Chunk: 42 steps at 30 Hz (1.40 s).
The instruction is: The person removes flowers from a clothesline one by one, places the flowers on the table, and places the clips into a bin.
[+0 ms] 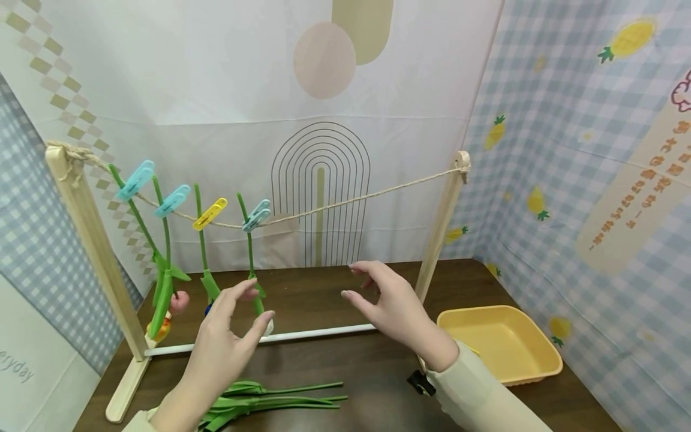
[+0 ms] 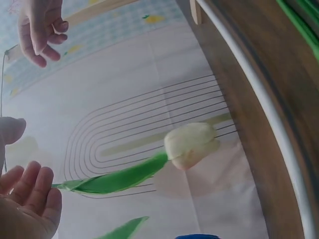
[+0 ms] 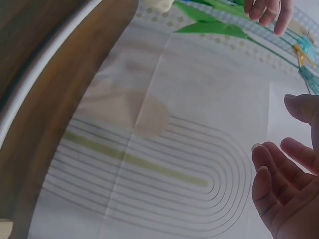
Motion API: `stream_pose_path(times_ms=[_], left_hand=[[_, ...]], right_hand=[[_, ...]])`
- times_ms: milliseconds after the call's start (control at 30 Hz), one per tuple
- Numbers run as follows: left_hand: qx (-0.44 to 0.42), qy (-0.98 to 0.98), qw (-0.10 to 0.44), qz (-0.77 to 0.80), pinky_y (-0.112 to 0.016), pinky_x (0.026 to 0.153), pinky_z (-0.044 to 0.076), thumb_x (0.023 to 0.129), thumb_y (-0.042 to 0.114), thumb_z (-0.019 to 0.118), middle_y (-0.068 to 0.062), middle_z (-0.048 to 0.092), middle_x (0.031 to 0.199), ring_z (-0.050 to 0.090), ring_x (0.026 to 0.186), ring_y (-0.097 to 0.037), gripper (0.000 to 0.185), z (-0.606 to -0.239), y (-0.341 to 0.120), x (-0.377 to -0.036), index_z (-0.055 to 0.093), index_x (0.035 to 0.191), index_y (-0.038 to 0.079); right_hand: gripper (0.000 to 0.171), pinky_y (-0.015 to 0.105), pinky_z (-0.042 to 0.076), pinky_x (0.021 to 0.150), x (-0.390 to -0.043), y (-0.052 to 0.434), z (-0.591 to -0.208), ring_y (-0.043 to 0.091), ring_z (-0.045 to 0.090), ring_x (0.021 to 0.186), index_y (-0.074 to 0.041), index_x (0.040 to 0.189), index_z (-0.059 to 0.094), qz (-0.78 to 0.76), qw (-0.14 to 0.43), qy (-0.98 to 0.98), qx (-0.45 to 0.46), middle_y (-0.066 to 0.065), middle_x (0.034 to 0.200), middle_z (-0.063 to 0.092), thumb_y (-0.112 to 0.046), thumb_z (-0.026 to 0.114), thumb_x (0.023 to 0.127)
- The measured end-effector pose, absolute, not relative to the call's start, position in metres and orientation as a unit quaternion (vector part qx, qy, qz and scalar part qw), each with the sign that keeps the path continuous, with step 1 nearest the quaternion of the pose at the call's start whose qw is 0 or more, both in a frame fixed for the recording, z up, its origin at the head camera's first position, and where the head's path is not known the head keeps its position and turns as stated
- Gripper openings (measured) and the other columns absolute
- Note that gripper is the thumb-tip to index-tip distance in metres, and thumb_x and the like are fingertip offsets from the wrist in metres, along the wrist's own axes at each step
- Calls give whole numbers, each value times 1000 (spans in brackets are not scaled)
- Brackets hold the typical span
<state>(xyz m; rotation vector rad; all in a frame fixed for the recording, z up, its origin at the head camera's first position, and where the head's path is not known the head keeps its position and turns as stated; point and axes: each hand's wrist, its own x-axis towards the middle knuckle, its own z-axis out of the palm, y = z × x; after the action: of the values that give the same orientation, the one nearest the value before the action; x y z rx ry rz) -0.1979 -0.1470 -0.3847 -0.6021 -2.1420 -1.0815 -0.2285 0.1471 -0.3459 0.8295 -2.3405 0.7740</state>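
Hanging by a blue clip (image 1: 257, 216) on the string (image 1: 367, 197), the white tulip (image 1: 267, 324) dangles head-down just beyond the left hand (image 1: 227, 336); both it and the right hand (image 1: 391, 306) are relaxed, empty. This pegging looks finished; next probably means gripping a stem from the near pile (image 1: 270, 401).
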Motion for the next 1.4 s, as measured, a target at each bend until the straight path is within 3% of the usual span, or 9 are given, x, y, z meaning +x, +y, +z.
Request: stream_pose_path(times_ms=[200, 400, 800, 1000, 1400], left_hand=[[-220, -802, 354, -428, -25, 85, 39, 80, 4, 79, -7, 61, 113, 56, 107, -23, 65, -373, -144, -204, 48, 137, 4], [-221, -785, 375, -441, -22, 94, 36, 79, 0, 78, -11, 58, 118, 54, 109, -28, 70, -363, -142, -207, 43, 140, 5], [-197, -792, 357, -454, -36, 103, 37, 85, 8, 75, -12, 45, 138, 46, 124, -27, 76, -350, -142, -217, 33, 149, 7], [-186, -801, 331, -463, -41, 102, 38, 87, 10, 72, -10, 47, 137, 47, 124, -24, 70, -352, -142, -220, 37, 148, 9], [-185, -800, 339, -460, -43, 97, 39, 88, 7, 70, -13, 53, 127, 50, 117, -25, 61, -353, -138, -227, 44, 143, 6]], right_hand=[[41, 25, 49, 70, -232, 133, -335, 9, 56, 85, -12, 122, 58, 285, 277, -850, 344, -4, 109, 60, -27, 74, 87], [40, 22, 48, 72, -235, 118, -323, 10, 56, 86, -11, 122, 59, 291, 295, -830, 373, -2, 110, 60, -25, 74, 87], [43, 20, 45, 70, -241, 80, -282, 12, 53, 85, -6, 125, 55, 290, 366, -773, 429, 4, 112, 59, -17, 73, 87], [44, 17, 43, 70, -243, 64, -270, 12, 54, 85, -5, 128, 53, 297, 369, -766, 435, 6, 115, 58, -16, 70, 89], [54, 15, 44, 76, -249, 41, -263, 12, 57, 92, -2, 138, 47, 310, 371, -756, 441, 10, 128, 52, -13, 68, 90]])
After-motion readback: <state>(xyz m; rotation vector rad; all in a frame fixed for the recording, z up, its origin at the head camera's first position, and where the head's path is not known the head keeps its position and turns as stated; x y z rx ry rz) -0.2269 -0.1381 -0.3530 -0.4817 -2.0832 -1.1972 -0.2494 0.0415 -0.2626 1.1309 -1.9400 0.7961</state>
